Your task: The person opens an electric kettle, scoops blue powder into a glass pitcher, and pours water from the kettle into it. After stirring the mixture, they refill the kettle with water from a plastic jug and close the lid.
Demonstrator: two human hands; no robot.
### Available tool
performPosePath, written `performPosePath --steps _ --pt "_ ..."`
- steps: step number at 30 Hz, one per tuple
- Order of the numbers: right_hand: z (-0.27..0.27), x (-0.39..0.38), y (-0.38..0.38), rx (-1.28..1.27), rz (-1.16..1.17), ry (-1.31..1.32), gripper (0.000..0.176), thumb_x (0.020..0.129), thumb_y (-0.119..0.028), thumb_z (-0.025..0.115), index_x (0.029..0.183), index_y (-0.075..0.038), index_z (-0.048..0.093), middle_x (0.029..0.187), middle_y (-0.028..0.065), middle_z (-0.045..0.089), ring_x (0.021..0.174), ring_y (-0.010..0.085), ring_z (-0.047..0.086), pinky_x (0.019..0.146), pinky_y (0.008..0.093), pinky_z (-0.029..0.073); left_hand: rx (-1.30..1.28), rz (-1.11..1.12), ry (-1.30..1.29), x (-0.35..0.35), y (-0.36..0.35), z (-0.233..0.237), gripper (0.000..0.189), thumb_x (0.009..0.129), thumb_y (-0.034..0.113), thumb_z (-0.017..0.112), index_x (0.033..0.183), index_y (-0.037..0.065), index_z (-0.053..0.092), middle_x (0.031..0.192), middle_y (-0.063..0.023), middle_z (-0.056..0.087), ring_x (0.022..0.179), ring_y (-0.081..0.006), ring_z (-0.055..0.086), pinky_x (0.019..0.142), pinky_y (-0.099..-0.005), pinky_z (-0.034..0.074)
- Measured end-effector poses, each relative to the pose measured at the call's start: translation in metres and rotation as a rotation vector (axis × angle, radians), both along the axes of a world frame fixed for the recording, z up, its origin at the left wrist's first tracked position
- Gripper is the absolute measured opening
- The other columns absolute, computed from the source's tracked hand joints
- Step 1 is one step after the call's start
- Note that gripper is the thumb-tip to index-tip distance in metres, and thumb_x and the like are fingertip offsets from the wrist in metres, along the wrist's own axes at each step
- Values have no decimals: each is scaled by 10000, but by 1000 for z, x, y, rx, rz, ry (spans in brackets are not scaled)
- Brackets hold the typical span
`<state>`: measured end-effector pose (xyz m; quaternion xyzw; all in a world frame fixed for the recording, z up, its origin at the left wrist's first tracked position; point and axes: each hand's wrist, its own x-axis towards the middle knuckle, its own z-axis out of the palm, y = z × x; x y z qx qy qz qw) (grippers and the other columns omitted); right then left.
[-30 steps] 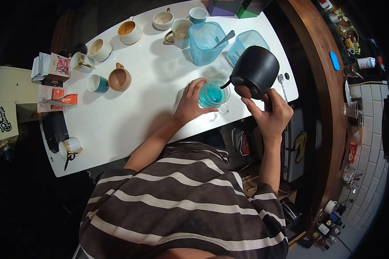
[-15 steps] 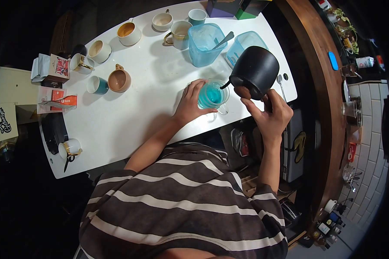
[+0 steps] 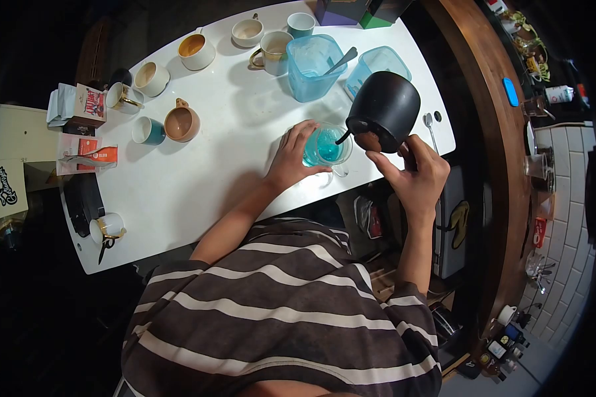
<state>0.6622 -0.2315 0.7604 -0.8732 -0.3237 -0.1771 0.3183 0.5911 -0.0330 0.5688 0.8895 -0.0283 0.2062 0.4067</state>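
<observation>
My left hand (image 3: 292, 153) is wrapped around a clear glass mug (image 3: 342, 163) standing on the table, its handle toward me. Bright blue liquid (image 3: 328, 144) with a bubbly surface is inside. My right hand (image 3: 420, 171) grips a black gooseneck kettle (image 3: 385, 106), held tilted above the table. Its thin spout points down over the mug's rim. A brown part shows on the kettle near my thumb; the handle is mostly hidden by my fingers.
Beyond the mug stand a blue plastic tub (image 3: 306, 83) with a spoon (image 3: 342, 60) in it and another blue container (image 3: 382, 63). A spoon (image 3: 431, 130) lies at the right. Several cups line the far edge, near a brown cup (image 3: 181, 124) and teal cup (image 3: 148, 131).
The kettle has shifted slightly left and tilted further, its spout lower over the mug. The blue liquid's surface looks more stirred and bubbly. My left hand stays on the mug.
</observation>
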Motion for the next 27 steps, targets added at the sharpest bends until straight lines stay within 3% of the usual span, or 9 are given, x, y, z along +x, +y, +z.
performPosePath --steps 10,12,16,25,27 --pt "9 -5 -4 -27 -5 97 454 656 -364 915 763 -21 638 619 51 632 495 119 600 473 251 460 -40 -27 -15 1 0 -6 981 621 378 897 1421 106 397 1440 -117 409 1320 -348 432 1102 -465 371" --pt "13 -7 -6 -73 1 152 449 662 -326 913 846 14 684 641 45 629 517 67 562 477 224 426 -42 -31 -14 0 0 -6 985 616 366 901 1421 107 395 1440 -116 409 1323 -347 431 1103 -465 372" --pt "12 -8 -7 -66 0 131 462 661 -347 909 819 12 667 630 46 620 517 67 560 475 226 424 -49 -30 -11 1 0 -6 993 612 351 905 1425 108 390 1441 -116 412 1329 -345 428 1105 -463 373" --pt "9 -3 -7 -91 0 93 439 661 -293 921 875 16 694 681 54 651 555 82 600 500 227 463 -72 -23 -8 1 0 -3 985 622 374 902 1419 89 398 1432 -122 417 1320 -346 437 1103 -457 380" --pt "5 -1 -6 -44 16 -11 449 649 -363 915 768 -35 632 633 54 649 516 153 635 483 273 483 -74 -21 -7 1 0 -4 988 622 382 901 1418 82 397 1429 -127 419 1316 -347 441 1100 -458 382"
